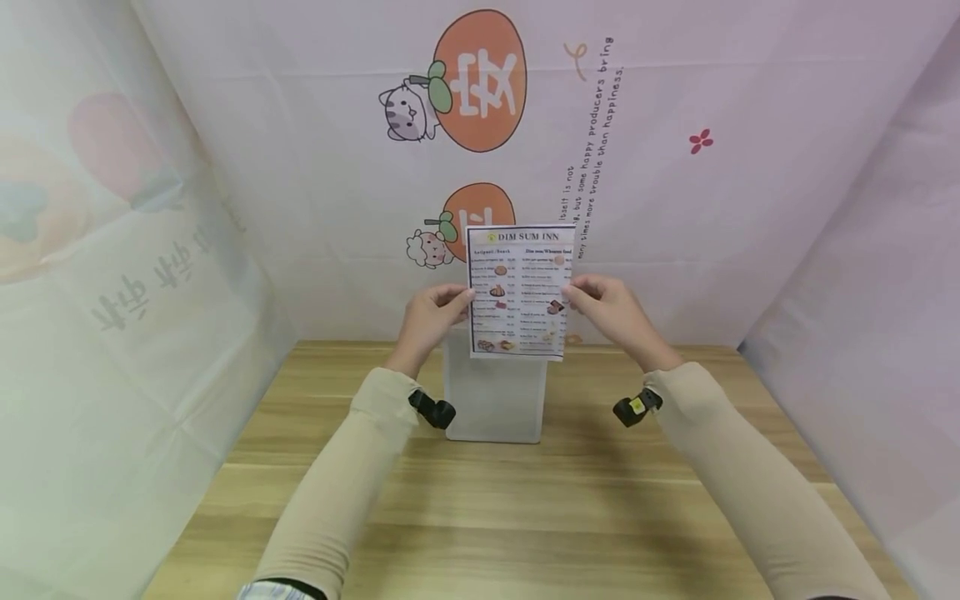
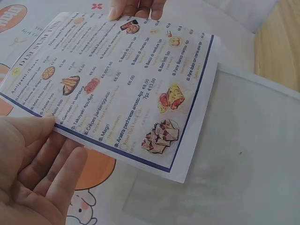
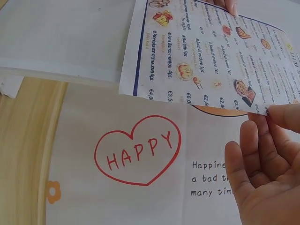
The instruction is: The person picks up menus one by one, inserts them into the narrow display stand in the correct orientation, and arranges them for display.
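The left hand (image 1: 433,315) pinches the left edge of a printed menu sheet (image 1: 520,292), thumb on the front and fingers behind it, so its grip grasps the paper. The menu is held upright in the air, above a translucent white box (image 1: 495,400) standing on the wooden desk (image 1: 525,508). The right hand (image 1: 609,310) pinches the sheet's right edge with its fingertips, grasping it likewise.
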